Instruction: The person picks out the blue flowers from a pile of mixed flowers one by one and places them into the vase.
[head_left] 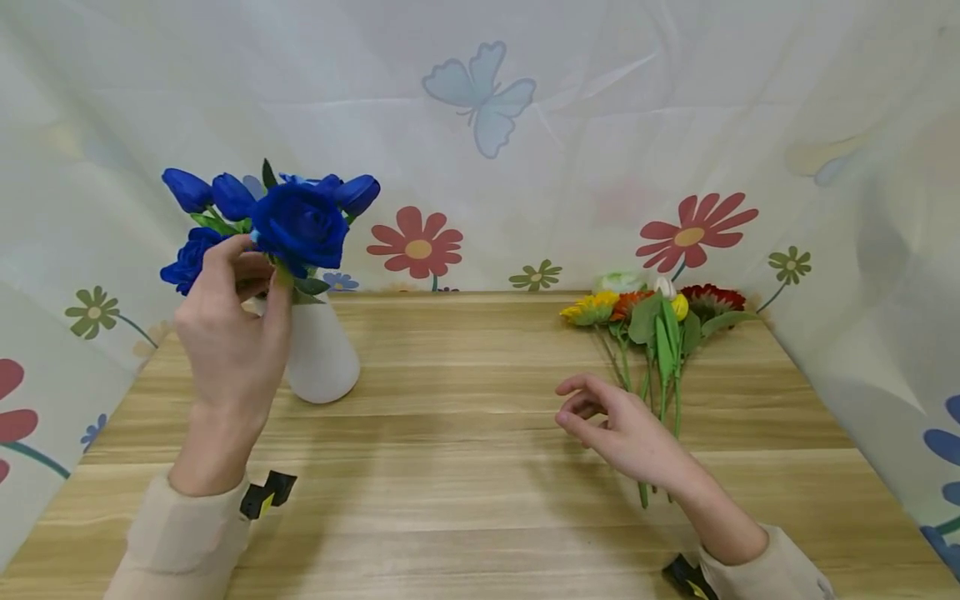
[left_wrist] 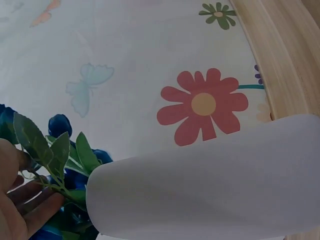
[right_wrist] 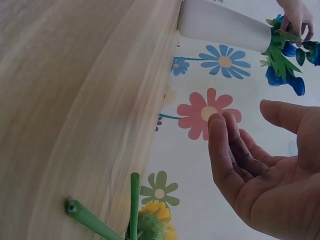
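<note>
A white vase stands at the left of the table, filled with blue artificial flowers, both roses and tulip-like buds. Just under the bloom of the large blue rose, my left hand pinches its stem between thumb and fingers. Green leaves on that stem show beside the fingers in the left wrist view; the stem's lower end is hidden. My right hand hovers over the table with fingers loosely bent, holding nothing. Beneath and beyond it lies a bunch of mixed flowers, among them a yellow flower.
The bunch also has a dark red flower, an orange one and a yellow bud, with stems toward me. Behind the wooden table hangs a white curtain printed with flowers and a butterfly.
</note>
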